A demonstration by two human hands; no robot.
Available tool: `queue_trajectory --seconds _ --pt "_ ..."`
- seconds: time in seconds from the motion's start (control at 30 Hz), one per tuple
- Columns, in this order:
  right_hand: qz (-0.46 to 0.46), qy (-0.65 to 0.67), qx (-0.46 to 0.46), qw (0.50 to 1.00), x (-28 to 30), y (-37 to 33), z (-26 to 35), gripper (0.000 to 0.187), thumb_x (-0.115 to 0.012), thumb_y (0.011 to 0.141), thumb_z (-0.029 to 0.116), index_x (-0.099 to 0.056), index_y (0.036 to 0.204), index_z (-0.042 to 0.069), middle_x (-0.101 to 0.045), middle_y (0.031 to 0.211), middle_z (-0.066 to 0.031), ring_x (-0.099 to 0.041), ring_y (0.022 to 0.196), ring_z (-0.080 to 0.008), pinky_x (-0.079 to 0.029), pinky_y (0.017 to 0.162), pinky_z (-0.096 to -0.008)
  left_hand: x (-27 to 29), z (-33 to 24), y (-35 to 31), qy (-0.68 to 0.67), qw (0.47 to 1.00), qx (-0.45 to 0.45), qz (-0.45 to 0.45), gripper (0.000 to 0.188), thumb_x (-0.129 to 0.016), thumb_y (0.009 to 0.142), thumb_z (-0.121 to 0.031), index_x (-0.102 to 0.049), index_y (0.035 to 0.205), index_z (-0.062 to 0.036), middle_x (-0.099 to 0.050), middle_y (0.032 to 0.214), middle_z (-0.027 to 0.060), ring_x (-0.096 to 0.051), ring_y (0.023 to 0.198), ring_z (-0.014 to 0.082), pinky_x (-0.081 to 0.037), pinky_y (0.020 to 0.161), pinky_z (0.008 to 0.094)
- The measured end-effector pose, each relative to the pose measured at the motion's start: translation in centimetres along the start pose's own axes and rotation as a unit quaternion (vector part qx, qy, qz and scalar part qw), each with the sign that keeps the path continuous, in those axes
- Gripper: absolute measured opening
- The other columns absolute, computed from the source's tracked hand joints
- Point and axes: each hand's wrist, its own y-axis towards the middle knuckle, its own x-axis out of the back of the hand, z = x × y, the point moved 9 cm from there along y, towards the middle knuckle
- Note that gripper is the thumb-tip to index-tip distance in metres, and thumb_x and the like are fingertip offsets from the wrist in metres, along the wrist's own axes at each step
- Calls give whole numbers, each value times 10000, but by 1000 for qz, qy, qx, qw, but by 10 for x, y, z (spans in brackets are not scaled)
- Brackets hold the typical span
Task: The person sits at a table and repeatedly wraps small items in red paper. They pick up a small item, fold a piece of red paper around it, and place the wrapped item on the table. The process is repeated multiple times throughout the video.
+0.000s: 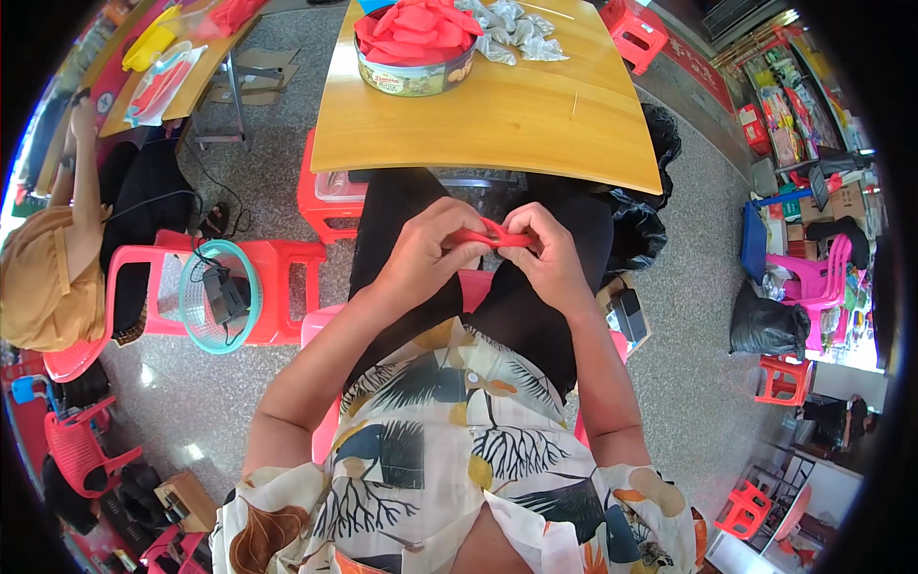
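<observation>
Above my lap, a soft red piece (493, 232) is pinched between both hands. Its folded or looped shape is partly covered by my fingers, and I cannot tell its exact kind. My left hand (430, 241) grips its left end with thumb and index finger. The other end is in my right hand (549, 254), fingers closed close to the left ones. Beyond my hands, a round tin (417, 80) heaped with similar flat red pieces (419, 31) stands on the yellow wooden table (488, 134).
Small clear bags (521, 40) and a thin pale stick (574, 104) lie on the table. At left, a teal basket (251, 316) with a black device rests on red stools, near a seated person (59, 258). Black plastic bags (639, 234) sit right of my legs.
</observation>
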Motion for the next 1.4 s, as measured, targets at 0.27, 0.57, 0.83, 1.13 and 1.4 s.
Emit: queue_trajectory --seconds 0.27,0.57,0.83,1.13,1.4 --pt "0 -49 -20 999 10 10 23 150 -725 774 50 -623 873 -1 -588 851 -39 -583 768 -132 -469 693 -268 0 12 -1 40 997 47 -48 288 -731 817 -25 -535 1026 -1 -662 913 109 -690 851 191 -535 748 288" --pt "89 52 -92 990 -17 7 -19 76 -634 876 54 -580 858 3 -527 841 -10 -529 745 -96 -429 647 -250 -6 8 -4 4 999 -41 -5 258 -736 820 -42 -605 1041 -19 -671 910 75 -683 840 148 -529 745 265" --pt "142 295 -138 935 -28 5 -13 132 -666 896 106 -549 853 65 -531 856 17 -511 772 -55 -435 682 -224 -15 50 -9 -54 991 104 61 196 -720 837 -40 -624 1003 -5 -678 853 56 -651 817 113 -524 747 265" --pt "133 30 -67 988 -29 8 -29 107 -650 884 107 -619 938 19 -579 831 -5 -569 781 -87 -462 724 -237 -15 34 -7 -38 994 66 76 268 -759 809 -47 -614 1032 -7 -668 918 34 -618 850 73 -513 756 247" --pt "63 378 -159 910 -30 -2 -48 219 -683 889 199 -578 1007 47 -593 911 10 -579 822 -123 -473 801 -263 -14 71 -7 -196 968 152 27 171 -690 907 -118 -564 995 -44 -623 890 10 -599 792 54 -527 703 224"
